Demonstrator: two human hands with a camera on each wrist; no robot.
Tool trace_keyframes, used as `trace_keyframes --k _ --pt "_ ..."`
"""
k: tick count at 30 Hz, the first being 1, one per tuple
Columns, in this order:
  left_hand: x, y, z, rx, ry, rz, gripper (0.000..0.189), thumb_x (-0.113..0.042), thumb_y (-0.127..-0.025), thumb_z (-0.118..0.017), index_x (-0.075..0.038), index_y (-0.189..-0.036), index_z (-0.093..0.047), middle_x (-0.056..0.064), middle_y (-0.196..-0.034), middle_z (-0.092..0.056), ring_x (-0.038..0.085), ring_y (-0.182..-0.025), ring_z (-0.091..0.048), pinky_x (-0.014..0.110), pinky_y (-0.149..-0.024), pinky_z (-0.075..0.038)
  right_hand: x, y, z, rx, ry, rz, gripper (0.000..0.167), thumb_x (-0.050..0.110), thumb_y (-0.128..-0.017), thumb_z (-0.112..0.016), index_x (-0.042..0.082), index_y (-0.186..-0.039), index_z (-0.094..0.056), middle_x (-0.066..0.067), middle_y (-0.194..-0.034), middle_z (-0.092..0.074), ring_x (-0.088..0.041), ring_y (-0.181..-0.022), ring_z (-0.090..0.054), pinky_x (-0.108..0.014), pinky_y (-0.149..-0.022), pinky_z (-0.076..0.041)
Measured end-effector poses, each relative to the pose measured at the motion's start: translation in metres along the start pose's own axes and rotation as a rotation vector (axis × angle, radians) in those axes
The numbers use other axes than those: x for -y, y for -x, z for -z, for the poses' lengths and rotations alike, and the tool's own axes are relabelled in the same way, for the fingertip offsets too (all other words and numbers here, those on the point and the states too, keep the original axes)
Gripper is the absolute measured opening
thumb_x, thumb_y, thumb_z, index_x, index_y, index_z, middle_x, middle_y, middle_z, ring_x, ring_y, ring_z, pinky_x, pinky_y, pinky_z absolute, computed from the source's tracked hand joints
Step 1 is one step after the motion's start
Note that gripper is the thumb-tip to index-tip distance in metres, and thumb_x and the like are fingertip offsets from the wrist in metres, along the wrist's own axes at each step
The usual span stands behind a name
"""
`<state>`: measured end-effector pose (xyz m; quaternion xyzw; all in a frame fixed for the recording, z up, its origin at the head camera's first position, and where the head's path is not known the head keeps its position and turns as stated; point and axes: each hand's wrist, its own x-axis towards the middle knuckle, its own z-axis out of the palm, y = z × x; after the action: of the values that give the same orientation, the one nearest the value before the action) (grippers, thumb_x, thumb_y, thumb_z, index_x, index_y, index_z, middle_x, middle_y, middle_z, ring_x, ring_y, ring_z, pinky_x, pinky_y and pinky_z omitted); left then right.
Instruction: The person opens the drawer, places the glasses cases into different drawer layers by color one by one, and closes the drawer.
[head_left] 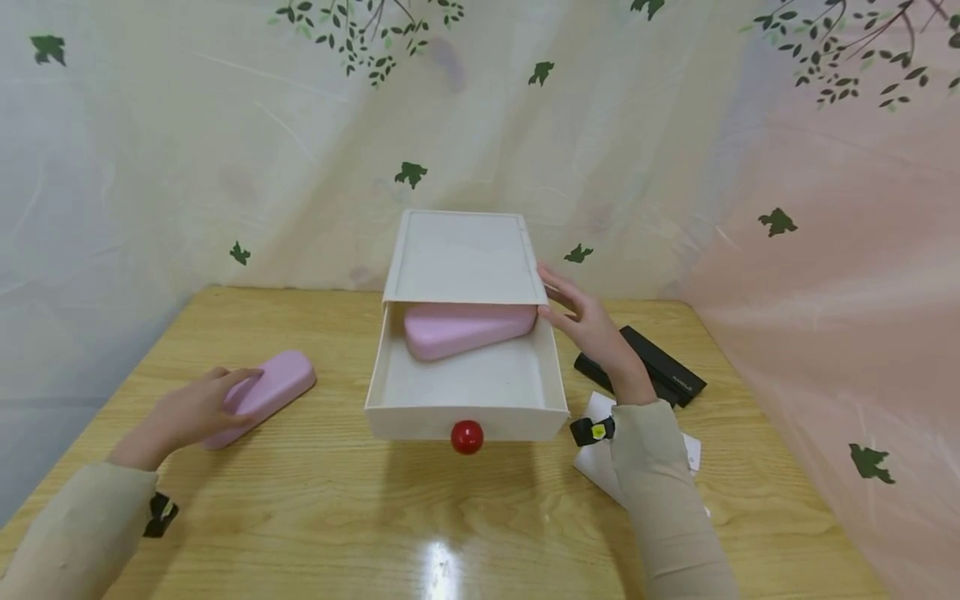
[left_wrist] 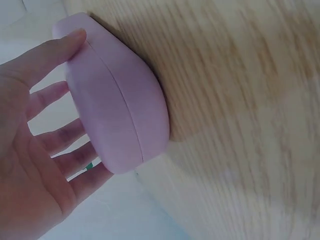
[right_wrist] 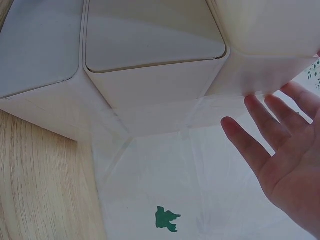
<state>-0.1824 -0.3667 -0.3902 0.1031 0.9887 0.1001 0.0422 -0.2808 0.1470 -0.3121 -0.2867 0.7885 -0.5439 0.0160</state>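
- Gripping left pink case (head_left: 283, 379), near end masked by fingers, with left hand (head_left: 193, 408) at eight o'clock on tabletop (head_left: 337, 517).
- Touching white box (head_left: 465, 254) with right hand (head_left: 590, 325) at three o'clock, fingers loose, grasping nothing.
- Inside open drawer (head_left: 465, 385) at six o'clock: second pink case (head_left: 465, 331), rear hidden beneath box top.
- Around four o'clock: black case (head_left: 663, 364), lettering too small to read; white item (head_left: 594, 462), kind unclear, partly under right sleeve (head_left: 660, 475).

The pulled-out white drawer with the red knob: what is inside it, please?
The drawer holds one visible pink case, partly under the white top panel. The panel covers the case's rear part and the drawer's back; whether anything else lies there cannot be seen.
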Motion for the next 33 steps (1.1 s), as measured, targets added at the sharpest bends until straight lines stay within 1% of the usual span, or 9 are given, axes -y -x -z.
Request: trace_keyframes --k 2,9,11,15,17,20,27,29,33 --pt "0.001 0.0 -0.001 -0.005 -0.004 0.002 0.071 -0.03 -0.079 -0.077 0.001 -0.136 -0.048 0.036 -0.116 -0.055 0.042 -0.092 -0.062 0.06 -0.066 -0.054 0.001 0.0 0.0 0.001 0.002 -0.004 0.058 0.012 -0.099 -0.053 0.012 -0.152 -0.03 -0.004 -0.163 -0.018 -0.035 -0.145 -0.03 -0.064 -0.112 -0.031" --pt "0.0 -0.002 0.0 -0.021 -0.015 0.007 0.069 -0.036 -0.08 -0.075 0.0 -0.134 -0.052 0.034 -0.114 -0.059 0.038 -0.089 -0.063 0.054 -0.062 -0.054 -0.001 0.0 0.0 0.003 0.0 0.003 0.058 0.014 -0.099 -0.053 0.011 -0.152 -0.03 -0.004 -0.163 -0.017 -0.036 -0.145 -0.03 -0.064 -0.112 -0.031" --pt "-0.001 -0.001 0.002 -0.027 -0.018 0.001 0.069 -0.038 -0.079 -0.076 0.0 -0.133 -0.053 0.034 -0.113 -0.06 0.037 -0.088 -0.063 0.051 -0.061 -0.054 -0.002 0.0 0.0 0.005 0.0 0.008 0.058 0.015 -0.1 -0.053 0.01 -0.152 -0.029 -0.005 -0.163 -0.017 -0.036 -0.145 -0.029 -0.064 -0.112 -0.03" --pt "-0.008 0.0 0.01 -0.059 -0.013 -0.017 0.07 -0.039 -0.079 -0.076 0.001 -0.132 -0.054 0.033 -0.109 -0.061 0.029 -0.078 -0.061 0.042 -0.056 -0.052 -0.002 0.0 0.0 0.007 -0.004 0.002 0.058 0.015 -0.1 -0.053 0.011 -0.152 -0.03 -0.004 -0.163 -0.017 -0.035 -0.145 -0.029 -0.064 -0.113 -0.03" --pt "-0.013 0.001 0.017 -0.085 -0.01 -0.03 0.07 -0.038 -0.079 -0.076 0.002 -0.132 -0.054 0.033 -0.108 -0.061 0.026 -0.076 -0.06 0.039 -0.055 -0.051 -0.002 0.0 0.0 0.008 -0.005 -0.001 0.058 0.014 -0.1 -0.053 0.012 -0.153 -0.03 -0.003 -0.163 -0.017 -0.035 -0.145 -0.029 -0.064 -0.113 -0.03" --pt "-0.023 0.004 0.029 -0.118 -0.022 -0.057 0.069 -0.036 -0.079 -0.076 0.002 -0.131 -0.056 0.033 -0.111 -0.061 0.027 -0.078 -0.061 0.038 -0.055 -0.051 -0.002 0.0 0.001 0.006 -0.009 -0.005 0.058 0.012 -0.099 -0.053 0.012 -0.153 -0.03 -0.002 -0.163 -0.018 -0.034 -0.145 -0.03 -0.064 -0.113 -0.031" --pt "-0.048 0.013 0.059 -0.196 -0.09 -0.119 0.065 -0.036 -0.076 -0.079 -0.005 -0.13 -0.06 0.026 -0.111 -0.063 0.019 -0.068 -0.057 0.029 -0.049 -0.044 -0.001 -0.001 0.0 0.008 -0.012 -0.005 0.059 0.014 -0.099 -0.053 0.014 -0.153 -0.029 -0.001 -0.163 -0.018 -0.034 -0.145 -0.03 -0.063 -0.112 -0.032" --pt "-0.055 0.017 0.067 -0.22 -0.11 -0.125 0.064 -0.037 -0.075 -0.079 -0.007 -0.13 -0.061 0.025 -0.112 -0.064 0.019 -0.067 -0.058 0.028 -0.046 -0.043 -0.001 -0.001 0.0 0.01 -0.012 -0.003 0.059 0.014 -0.1 -0.053 0.014 -0.153 -0.029 -0.001 -0.163 -0.018 -0.033 -0.145 -0.03 -0.063 -0.112 -0.032" --pt "-0.068 0.023 0.085 -0.281 -0.115 -0.147 0.063 -0.035 -0.074 -0.081 -0.01 -0.129 -0.062 0.023 -0.116 -0.063 0.022 -0.071 -0.06 0.028 -0.045 -0.044 -0.001 -0.001 0.0 0.01 -0.009 -0.003 0.058 0.014 -0.099 -0.053 0.015 -0.153 -0.03 0.0 -0.163 -0.018 -0.033 -0.145 -0.03 -0.064 -0.112 -0.031"
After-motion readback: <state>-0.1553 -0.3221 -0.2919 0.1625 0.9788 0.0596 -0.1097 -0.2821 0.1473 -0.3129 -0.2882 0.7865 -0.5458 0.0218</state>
